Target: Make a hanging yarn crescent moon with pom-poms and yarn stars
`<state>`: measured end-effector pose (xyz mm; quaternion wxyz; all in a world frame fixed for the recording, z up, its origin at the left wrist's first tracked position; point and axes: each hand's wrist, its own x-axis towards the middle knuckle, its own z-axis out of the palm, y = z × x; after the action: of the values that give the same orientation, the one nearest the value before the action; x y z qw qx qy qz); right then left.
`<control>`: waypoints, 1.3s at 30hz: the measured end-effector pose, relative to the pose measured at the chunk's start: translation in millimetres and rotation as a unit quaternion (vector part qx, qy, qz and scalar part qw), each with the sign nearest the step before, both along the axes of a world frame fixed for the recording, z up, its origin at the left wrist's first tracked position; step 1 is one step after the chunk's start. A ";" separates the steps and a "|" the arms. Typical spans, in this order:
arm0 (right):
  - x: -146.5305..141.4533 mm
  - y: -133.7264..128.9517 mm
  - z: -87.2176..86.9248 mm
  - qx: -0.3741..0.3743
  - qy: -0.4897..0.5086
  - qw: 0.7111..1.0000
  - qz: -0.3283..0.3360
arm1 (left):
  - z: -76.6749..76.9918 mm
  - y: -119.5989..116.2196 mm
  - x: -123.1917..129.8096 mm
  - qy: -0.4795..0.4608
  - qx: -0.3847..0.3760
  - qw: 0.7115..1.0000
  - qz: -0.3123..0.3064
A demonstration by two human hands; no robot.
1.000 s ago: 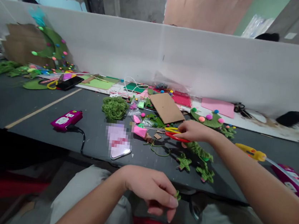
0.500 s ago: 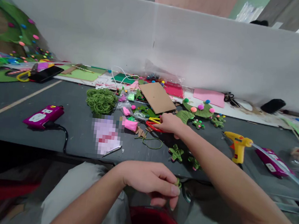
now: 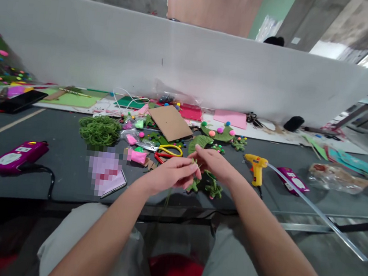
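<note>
My left hand (image 3: pixel 176 173) is over the table's front part, fingers curled and pinching a small green yarn piece (image 3: pixel 196 162) that is mostly hidden. A thin green strand hangs below this hand. Fingertips of my right hand (image 3: pixel 216 163) meet the left ones at that piece, closed on green yarn as far as shows. Just beyond my hands lie scissors (image 3: pixel 170 150) with yellow and red handles. Under and beside them rest a green yarn-wrapped star (image 3: pixel 193 184) and another one (image 3: pixel 213 189). Further left sits a heap of green yarn (image 3: pixel 99 131).
A yellow glue gun (image 3: pixel 255 167) with a long clear stick stands right, beside a purple device (image 3: pixel 291 181). Left are another purple device (image 3: pixel 19 156) and a phone (image 3: pixel 113 187), partly blurred. Brown cardboard (image 3: pixel 169 123) and felt crescents with pompoms (image 3: pixel 219 133) lie behind.
My right hand has left the scissors, which lie on the table, and come back to my left hand. My left hand has risen from over my lap. The view has swung right.
</note>
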<state>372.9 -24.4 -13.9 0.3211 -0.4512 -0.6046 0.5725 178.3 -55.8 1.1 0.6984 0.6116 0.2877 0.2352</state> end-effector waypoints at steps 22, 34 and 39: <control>-16.1 -4.9 -20.6 0.013 0.208 0.973 -0.094 | -34.0 9.6 14.6 0.026 0.040 0.988 0.146; 2.0 -13.4 -18.9 0.011 0.310 0.925 -0.218 | -41.6 3.8 20.6 0.041 0.030 0.985 0.163; 7.4 -17.1 -21.0 0.011 0.311 0.920 -0.239 | -47.4 -3.0 29.1 0.049 0.041 0.989 0.136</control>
<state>380.3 -41.5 -34.9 0.6254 -0.3780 -0.3542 0.5835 207.4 -58.8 -46.2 0.6196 0.6058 0.3918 0.3092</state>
